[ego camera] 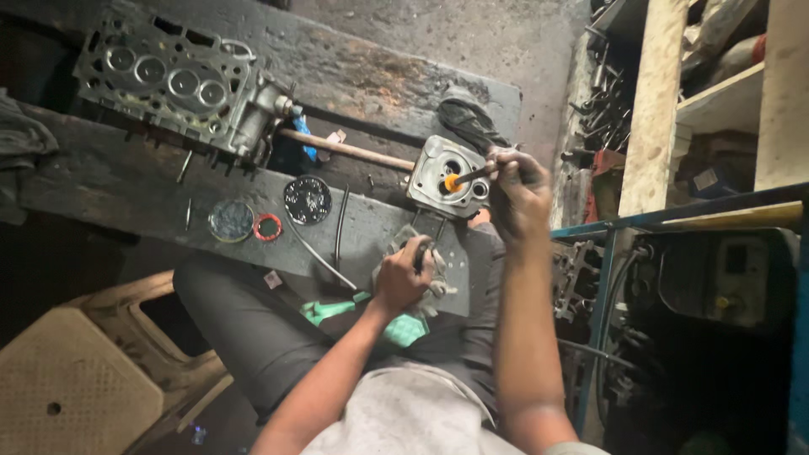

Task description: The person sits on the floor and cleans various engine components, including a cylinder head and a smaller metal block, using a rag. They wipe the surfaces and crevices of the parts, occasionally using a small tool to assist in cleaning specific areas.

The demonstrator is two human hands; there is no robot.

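Note:
A small grey metal cylinder head (438, 168) rests at the edge of the dark workbench (118, 181). My right hand (516, 195) grips a thin stick tool whose orange tip (453, 182) presses into a round port on that head. My left hand (403, 276) is closed around a dark handle wrapped in a dirty rag (438, 285), resting on my lap. A green-handled tool (330, 308) lies on my thigh beside it.
A large multi-cylinder head (173, 84) sits at the bench's back left, with a wooden-handled tool (350, 150) beside it. Round tins and a red ring (267, 227) lie on the bench with thin rods (339, 226). A beige plastic stool (93, 371) is left; shelves with parts (666, 109) right.

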